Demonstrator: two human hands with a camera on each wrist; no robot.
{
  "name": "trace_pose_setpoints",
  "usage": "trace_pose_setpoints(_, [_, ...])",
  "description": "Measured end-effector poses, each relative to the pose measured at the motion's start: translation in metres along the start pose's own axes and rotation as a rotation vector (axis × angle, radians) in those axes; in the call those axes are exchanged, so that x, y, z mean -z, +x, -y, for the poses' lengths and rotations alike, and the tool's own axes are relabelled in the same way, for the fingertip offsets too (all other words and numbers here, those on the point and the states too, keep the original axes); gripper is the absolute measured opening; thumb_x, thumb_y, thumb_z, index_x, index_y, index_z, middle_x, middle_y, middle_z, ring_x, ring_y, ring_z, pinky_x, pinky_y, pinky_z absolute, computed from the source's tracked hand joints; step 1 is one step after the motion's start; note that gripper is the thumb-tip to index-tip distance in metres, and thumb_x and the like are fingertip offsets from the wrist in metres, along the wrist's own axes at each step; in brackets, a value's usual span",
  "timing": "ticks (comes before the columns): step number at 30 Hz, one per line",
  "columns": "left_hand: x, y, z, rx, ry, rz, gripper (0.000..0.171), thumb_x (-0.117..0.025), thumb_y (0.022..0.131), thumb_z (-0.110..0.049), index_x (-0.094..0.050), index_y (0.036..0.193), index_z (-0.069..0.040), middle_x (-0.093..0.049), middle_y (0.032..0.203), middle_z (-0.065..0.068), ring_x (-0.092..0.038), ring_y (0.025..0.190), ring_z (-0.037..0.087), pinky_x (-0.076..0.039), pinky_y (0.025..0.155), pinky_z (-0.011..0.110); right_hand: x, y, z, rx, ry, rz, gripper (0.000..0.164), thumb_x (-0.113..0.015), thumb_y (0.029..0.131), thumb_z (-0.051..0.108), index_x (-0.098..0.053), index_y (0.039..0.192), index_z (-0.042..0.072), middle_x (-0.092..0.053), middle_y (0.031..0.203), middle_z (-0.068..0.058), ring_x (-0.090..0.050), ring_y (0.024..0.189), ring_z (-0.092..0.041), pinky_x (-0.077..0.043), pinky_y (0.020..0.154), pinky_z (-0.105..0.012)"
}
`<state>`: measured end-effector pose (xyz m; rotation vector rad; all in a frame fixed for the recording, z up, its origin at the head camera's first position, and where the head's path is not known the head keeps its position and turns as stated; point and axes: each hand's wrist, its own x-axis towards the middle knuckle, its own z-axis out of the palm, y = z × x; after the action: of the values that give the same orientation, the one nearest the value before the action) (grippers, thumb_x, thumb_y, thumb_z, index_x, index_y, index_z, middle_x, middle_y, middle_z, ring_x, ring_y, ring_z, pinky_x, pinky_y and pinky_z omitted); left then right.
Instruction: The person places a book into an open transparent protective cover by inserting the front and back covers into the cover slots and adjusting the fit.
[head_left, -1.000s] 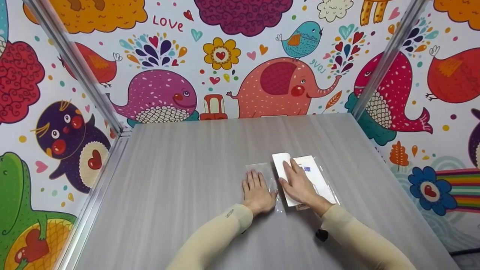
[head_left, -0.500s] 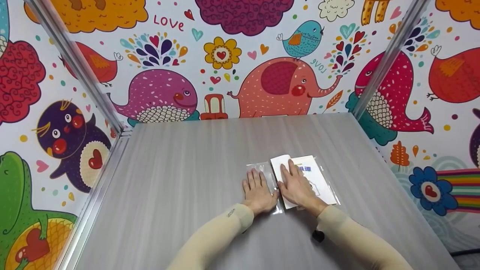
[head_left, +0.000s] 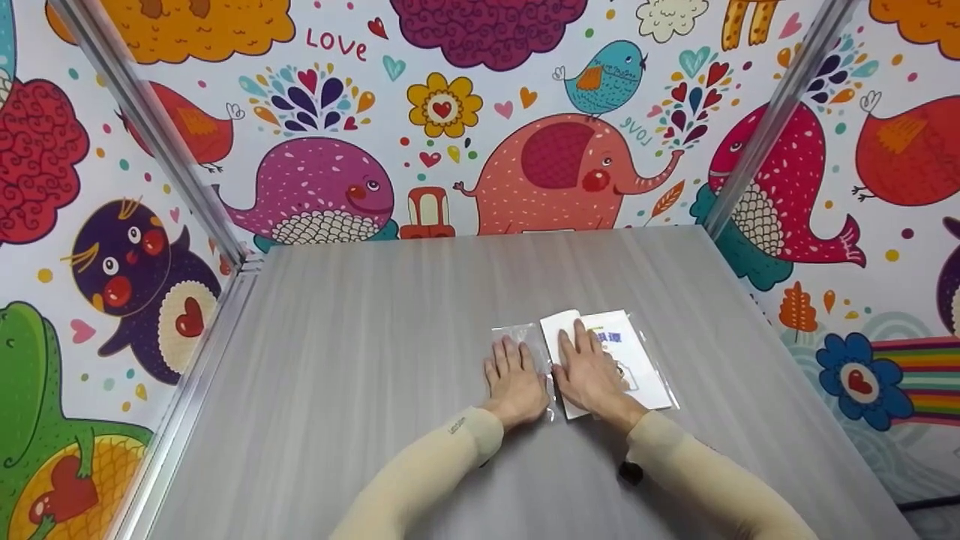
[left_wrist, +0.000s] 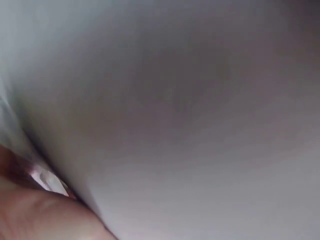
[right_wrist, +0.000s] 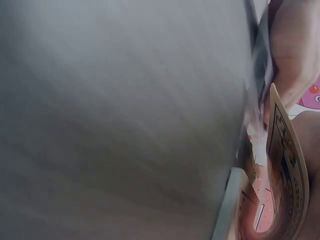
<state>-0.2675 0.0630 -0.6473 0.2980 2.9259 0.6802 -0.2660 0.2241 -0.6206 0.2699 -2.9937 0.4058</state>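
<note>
A thin white book (head_left: pixel 649 371) with blue printed characters lies on the table, a clear plastic sleeve showing along its right edge. Its cover leaf (head_left: pixel 557 327) is folded back to the left. Flat over that leaf rests my right hand (head_left: pixel 594 376), fingers extended and pointing away from me. My left hand (head_left: pixel 516 384) lies palm down on the clear plastic flap (head_left: pixel 517 331) beside the book. From the right wrist, the printed leaf (right_wrist: pixel 291 172) curves upward under the hand. In the left wrist view only part of the hand (left_wrist: pixel 47 217) appears, close to the table.
The grey wood-grain table (head_left: pixel 360 360) surrounds the book on all sides. Metal posts (head_left: pixel 154 135) and cartoon-printed walls (head_left: pixel 442 172) enclose its back and sides. A small black object (head_left: pixel 630 472) shows under the right sleeve.
My right hand has shifted slightly left and toward me with the folded leaf, uncovering more of the printed page. My left hand stays on the plastic, its thumb now drawn in.
</note>
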Motion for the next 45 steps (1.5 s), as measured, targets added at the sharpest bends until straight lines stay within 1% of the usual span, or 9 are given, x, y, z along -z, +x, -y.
trace_pose_setpoints(4, [0.0,-0.003,0.0,-0.006,-0.011,-0.005,0.072,-0.045,0.117,-0.035,-0.027,0.175,0.005,-0.009,0.185,0.036,-0.005,0.176,0.054,-0.013,0.14,0.075,-0.005,-0.001,0.003,0.002,-0.025,-0.01,0.068,-0.068,0.106,0.03,-0.051,0.164,-0.001,-0.036,0.177,-0.034,-0.043,0.158,-0.06,-0.052,0.112,-0.078])
trace_pose_setpoints(17, [-0.003,-0.003,0.002,-0.031,0.008,-0.028,0.073,-0.042,0.119,-0.039,-0.026,0.175,0.005,-0.011,0.184,0.038,-0.007,0.175,0.057,-0.015,0.138,0.076,-0.008,-0.005,0.008,0.113,-0.122,-0.028,0.061,-0.064,0.108,0.028,-0.056,0.16,-0.003,-0.04,0.174,-0.037,-0.043,0.157,-0.064,-0.057,0.109,-0.074])
trace_pose_setpoints(21, [-0.003,-0.003,0.003,-0.04,0.013,-0.004,0.074,-0.043,0.118,-0.041,-0.027,0.174,0.005,-0.01,0.184,0.038,-0.006,0.174,0.057,-0.014,0.139,0.076,-0.009,-0.005,0.007,0.115,-0.134,-0.039,0.06,-0.066,0.108,0.028,-0.058,0.159,-0.002,-0.041,0.173,-0.038,-0.045,0.155,-0.064,-0.059,0.106,-0.074])
trace_pose_setpoints(25, [0.001,-0.004,0.002,-0.033,0.036,0.054,0.081,-0.047,0.115,-0.046,-0.024,0.176,0.004,-0.007,0.186,0.035,-0.002,0.175,0.056,-0.01,0.14,0.074,-0.01,-0.003,0.006,0.105,-0.139,-0.044,0.058,-0.065,0.109,0.028,-0.058,0.16,0.0,-0.041,0.173,-0.037,-0.046,0.155,-0.063,-0.059,0.106,-0.074])
trace_pose_setpoints(29, [0.005,-0.004,0.002,-0.018,0.07,0.124,0.087,-0.043,0.115,-0.055,-0.019,0.178,0.0,-0.001,0.188,0.031,0.003,0.176,0.052,-0.006,0.142,0.072,-0.011,-0.001,0.008,0.101,-0.148,-0.04,0.057,-0.062,0.11,0.027,-0.057,0.16,0.001,-0.041,0.174,-0.036,-0.045,0.157,-0.062,-0.058,0.108,-0.073])
trace_pose_setpoints(33, [0.007,-0.003,0.001,-0.013,0.082,0.156,0.089,-0.042,0.114,-0.056,-0.017,0.178,0.001,0.001,0.188,0.031,0.005,0.177,0.051,-0.005,0.142,0.071,-0.011,-0.001,0.01,0.111,-0.151,-0.04,0.053,-0.061,0.111,0.024,-0.059,0.159,0.001,-0.044,0.173,-0.035,-0.045,0.156,-0.063,-0.059,0.108,-0.072])
trace_pose_setpoints(38, [0.009,-0.004,0.001,-0.015,0.07,0.167,0.088,-0.046,0.113,-0.05,-0.016,0.179,0.0,0.003,0.188,0.031,0.007,0.177,0.051,-0.004,0.142,0.071,-0.009,0.003,0.001,0.187,-0.051,-0.025,0.054,-0.062,0.106,0.018,-0.06,0.154,-0.006,-0.049,0.167,-0.039,-0.044,0.151,-0.072,-0.056,0.107,-0.078])
trace_pose_setpoints(43, [0.009,-0.003,0.002,-0.025,0.065,0.153,0.083,-0.044,0.114,-0.046,-0.017,0.179,0.0,0.002,0.188,0.031,0.006,0.177,0.051,-0.004,0.142,0.071,-0.032,0.02,-0.04,0.27,0.147,-0.005,0.066,-0.064,0.1,0.023,-0.054,0.158,-0.006,-0.044,0.173,-0.036,-0.039,0.156,-0.071,-0.043,0.124,-0.076])
trace_pose_setpoints(45, [0.009,-0.002,0.003,-0.024,0.07,0.144,0.083,-0.045,0.113,-0.045,-0.018,0.178,-0.001,0.001,0.188,0.031,0.005,0.177,0.051,-0.004,0.142,0.071,-0.037,0.023,-0.05,0.289,0.166,-0.012,0.068,-0.064,0.101,0.027,-0.053,0.161,-0.003,-0.042,0.176,-0.032,-0.039,0.158,-0.068,-0.045,0.123,-0.076])
